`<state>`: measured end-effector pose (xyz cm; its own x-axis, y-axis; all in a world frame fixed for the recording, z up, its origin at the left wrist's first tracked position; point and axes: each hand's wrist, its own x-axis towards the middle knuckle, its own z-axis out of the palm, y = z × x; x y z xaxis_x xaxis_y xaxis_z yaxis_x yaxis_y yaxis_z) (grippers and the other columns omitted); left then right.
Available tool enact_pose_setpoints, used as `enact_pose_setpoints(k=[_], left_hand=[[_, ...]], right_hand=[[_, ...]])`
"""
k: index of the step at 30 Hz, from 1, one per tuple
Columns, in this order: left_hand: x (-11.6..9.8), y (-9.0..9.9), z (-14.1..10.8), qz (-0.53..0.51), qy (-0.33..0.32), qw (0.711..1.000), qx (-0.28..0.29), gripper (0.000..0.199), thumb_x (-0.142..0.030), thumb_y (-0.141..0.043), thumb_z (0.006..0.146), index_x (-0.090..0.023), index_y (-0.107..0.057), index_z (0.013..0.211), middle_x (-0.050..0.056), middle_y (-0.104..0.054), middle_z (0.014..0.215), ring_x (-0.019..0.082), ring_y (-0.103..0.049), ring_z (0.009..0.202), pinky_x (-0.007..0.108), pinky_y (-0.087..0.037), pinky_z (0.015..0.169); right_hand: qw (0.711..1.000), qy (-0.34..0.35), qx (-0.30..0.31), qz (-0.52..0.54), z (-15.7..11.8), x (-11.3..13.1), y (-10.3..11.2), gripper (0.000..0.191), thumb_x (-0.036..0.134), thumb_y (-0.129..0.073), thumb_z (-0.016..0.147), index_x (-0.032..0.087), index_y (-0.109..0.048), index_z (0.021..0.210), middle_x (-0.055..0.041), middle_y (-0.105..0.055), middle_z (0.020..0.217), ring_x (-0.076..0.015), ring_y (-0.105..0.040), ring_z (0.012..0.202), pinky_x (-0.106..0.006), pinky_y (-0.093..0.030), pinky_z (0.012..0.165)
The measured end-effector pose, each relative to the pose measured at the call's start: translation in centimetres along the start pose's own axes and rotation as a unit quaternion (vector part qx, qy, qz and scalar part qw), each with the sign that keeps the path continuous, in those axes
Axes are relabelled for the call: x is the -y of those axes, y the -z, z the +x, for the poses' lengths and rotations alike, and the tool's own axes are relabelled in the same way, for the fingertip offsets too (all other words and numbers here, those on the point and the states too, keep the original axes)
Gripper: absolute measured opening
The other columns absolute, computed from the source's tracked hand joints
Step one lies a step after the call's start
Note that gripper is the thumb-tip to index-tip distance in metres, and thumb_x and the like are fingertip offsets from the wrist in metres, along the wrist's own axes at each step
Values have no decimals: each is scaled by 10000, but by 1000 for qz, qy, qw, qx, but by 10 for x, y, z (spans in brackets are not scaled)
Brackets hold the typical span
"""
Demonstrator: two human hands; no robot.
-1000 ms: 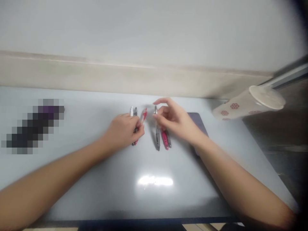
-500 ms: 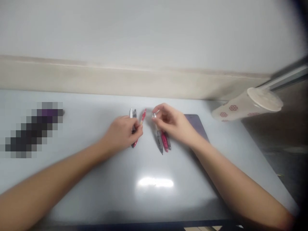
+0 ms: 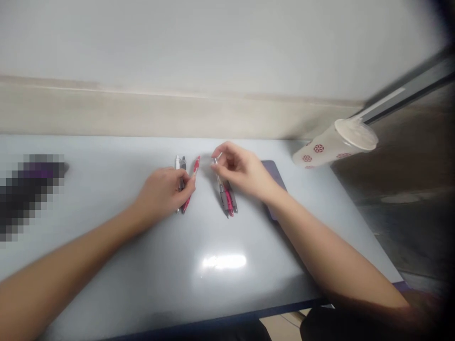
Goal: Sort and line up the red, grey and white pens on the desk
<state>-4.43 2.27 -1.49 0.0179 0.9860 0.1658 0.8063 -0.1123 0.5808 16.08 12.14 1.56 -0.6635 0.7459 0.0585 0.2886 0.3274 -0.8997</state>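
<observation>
The gray-gripped pen (image 3: 223, 195) slanted at the eight o'clock of my right hand (image 3: 243, 170), its upper end pinched between thumb and forefinger. Just beside it, toward four o'clock, lay a pink pen (image 3: 229, 201). Toward nine, my left hand (image 3: 163, 189) curled over a red pen (image 3: 196, 166); whether it gripped, I could not tell. Farther out: a purple slab (image 3: 273, 173) at three, partly hidden by my forearm (image 3: 320, 237); a patterned cup (image 3: 325, 150) at two.

- Pale grey wall (image 3: 213, 42) ahead of me, beige band (image 3: 142, 113) low on it
- Glossy whitish tabletop (image 3: 149, 279), dark blue edge (image 3: 277, 310) nearest me
- Bright light reflection (image 3: 223, 261) on it, toward my side
- Dark area (image 3: 387, 189) off right, can't make it out
</observation>
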Motion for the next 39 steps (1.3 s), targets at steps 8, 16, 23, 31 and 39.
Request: enact_pose_setpoints(k=[8,16,23,31,39], left_hand=[[-2,-1,0,-37,30,998,-30,343,-343,-560,932,-221,-495,618,-38,-452,519,139,-448,505,298,-314,543],[-3,-1,1,-21,13,999,-36,348,-346,-554,930,-226,-467,614,-32,-447,518,158,-475,534,305,-352,572],[-9,3,-2,-72,-38,984,-157,210,-297,-583,898,-226,-575,700,-22,-530,586,161,-512,615,313,-430,633],[-21,0,-15,-344,40,932,-110,195,-342,-694,893,-235,-534,924,5,-726,760,169,-669,697,304,-521,641],[-34,-1,-18,-426,40,901,-70,242,-459,-653,968,-221,-672,1000,86,-729,1112,217,-722,1006,366,-608,875]], right_hand=[[980,61,-6,-187,3,-8,0,189,278,-628,943,184,-574,1097,-52,-654,914,-195,-595,834,-322,-470,771],[915,113,38,-384,3,-17,4,274,397,-601,1009,170,-668,1147,-152,-615,1242,-303,-515,1071,-449,-469,962],[939,113,21,-324,-5,0,3,259,419,-568,1035,176,-658,1052,-121,-655,1053,-267,-547,1015,-390,-463,905],[969,44,145,-193,-27,37,-20,437,609,-562,1007,178,-594,947,-25,-635,805,-143,-535,686,-272,-361,658],[995,-1,83,-55,-48,30,-25,331,485,-544,1048,183,-634,951,5,-634,755,-115,-547,639,-247,-399,620]])
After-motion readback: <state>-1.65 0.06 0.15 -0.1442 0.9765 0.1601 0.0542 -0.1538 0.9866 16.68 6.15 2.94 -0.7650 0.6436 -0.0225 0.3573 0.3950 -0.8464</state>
